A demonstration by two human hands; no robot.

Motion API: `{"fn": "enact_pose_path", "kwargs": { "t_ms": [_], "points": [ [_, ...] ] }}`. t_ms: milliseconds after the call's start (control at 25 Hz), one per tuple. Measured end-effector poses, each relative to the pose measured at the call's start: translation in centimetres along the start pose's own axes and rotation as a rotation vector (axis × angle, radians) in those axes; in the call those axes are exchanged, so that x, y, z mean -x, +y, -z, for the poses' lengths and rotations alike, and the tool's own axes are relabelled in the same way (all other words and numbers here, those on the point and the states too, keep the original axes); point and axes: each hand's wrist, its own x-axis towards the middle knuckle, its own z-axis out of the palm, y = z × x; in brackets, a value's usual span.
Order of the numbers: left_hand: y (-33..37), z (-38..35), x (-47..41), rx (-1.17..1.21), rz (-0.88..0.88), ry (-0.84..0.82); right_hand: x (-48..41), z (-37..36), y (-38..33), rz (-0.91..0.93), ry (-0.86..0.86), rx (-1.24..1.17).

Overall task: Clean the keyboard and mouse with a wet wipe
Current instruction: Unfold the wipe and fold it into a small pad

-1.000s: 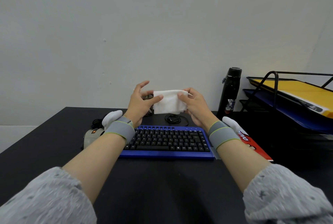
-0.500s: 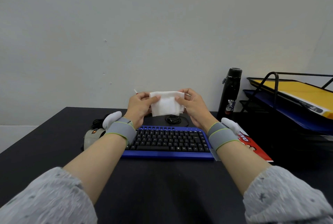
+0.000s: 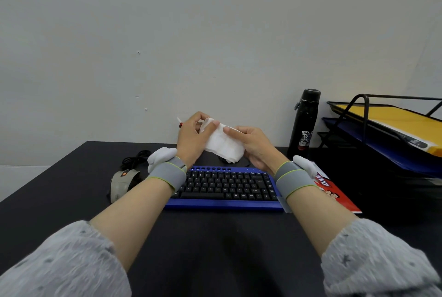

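Observation:
Both hands hold a white wet wipe (image 3: 221, 144) in the air above the far edge of the keyboard. My left hand (image 3: 191, 137) pinches its upper left end, and a small white and red scrap sticks out behind that hand. My right hand (image 3: 253, 146) grips the wipe's right side with the thumb on top. The wipe is bunched and slants down to the right. A blue keyboard (image 3: 227, 188) with black keys lies on the black desk (image 3: 215, 249) below. A grey mouse (image 3: 120, 183) sits left of the keyboard, partly behind my left wrist.
A black bottle (image 3: 305, 124) stands at the back right by the wall. Black wire paper trays (image 3: 392, 129) holding yellow and blue folders fill the right side. A red packet (image 3: 334, 195) lies right of the keyboard. Cables (image 3: 134, 160) coil behind the mouse.
The wipe was stretched flat between both hands; now it is bunched and tilted, with my right hand moved in over it and my left hand raised.

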Motion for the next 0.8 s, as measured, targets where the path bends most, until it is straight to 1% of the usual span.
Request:
{"fn": "enact_pose_path", "kwargs": {
  "t_ms": [200,280,440,520,640,800],
  "points": [
    [-0.2,0.4,-0.4,-0.024,-0.005,0.002,0.2,0.2,0.1,-0.008,0.002,0.033],
    [-0.2,0.4,-0.5,-0.032,-0.011,0.012,0.2,0.1,0.0,-0.002,-0.004,0.01],
    [-0.4,0.3,-0.5,-0.033,-0.018,0.032,0.3,0.1,0.1,-0.029,-0.057,-0.031],
    [-0.7,0.3,-0.5,-0.07,-0.015,0.051,0.5,0.3,0.2,-0.049,-0.068,-0.028],
    [-1.3,0.6,-0.5,-0.138,-0.016,0.069,0.4,0.6,0.2,-0.042,0.001,-0.057],
    [-1.7,0.8,-0.3,-0.162,0.004,0.059,0.1,0.6,0.1,-0.034,0.075,-0.097]
  ]
}}
